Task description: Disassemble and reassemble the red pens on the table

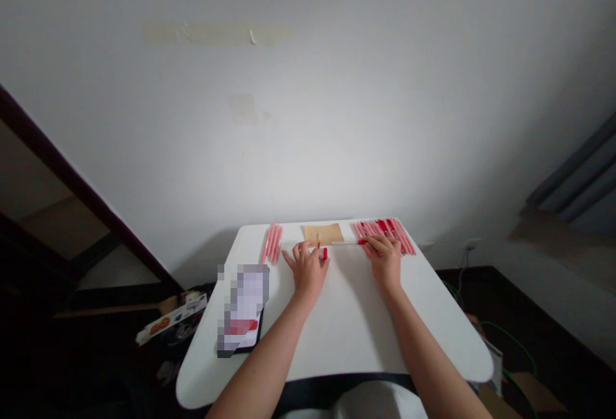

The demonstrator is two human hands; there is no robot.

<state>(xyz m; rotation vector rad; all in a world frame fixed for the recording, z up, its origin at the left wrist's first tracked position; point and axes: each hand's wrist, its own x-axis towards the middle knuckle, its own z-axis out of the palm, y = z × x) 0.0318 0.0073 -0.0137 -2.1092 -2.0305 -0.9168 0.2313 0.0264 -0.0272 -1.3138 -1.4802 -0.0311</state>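
My left hand rests on the white table, fingers partly spread, pinching a small red cap between thumb and forefinger. My right hand lies beside a row of several pink and red pens at the far right and holds a thin pen that points left toward the cap. A small group of pink pens lies at the far left. Between the two groups sits a tan paper piece.
A tablet-like device with a blurred screen lies at the table's left front. A white wall stands right behind the table. A printed box sits on the dark floor to the left; green cables run on the floor to the right.
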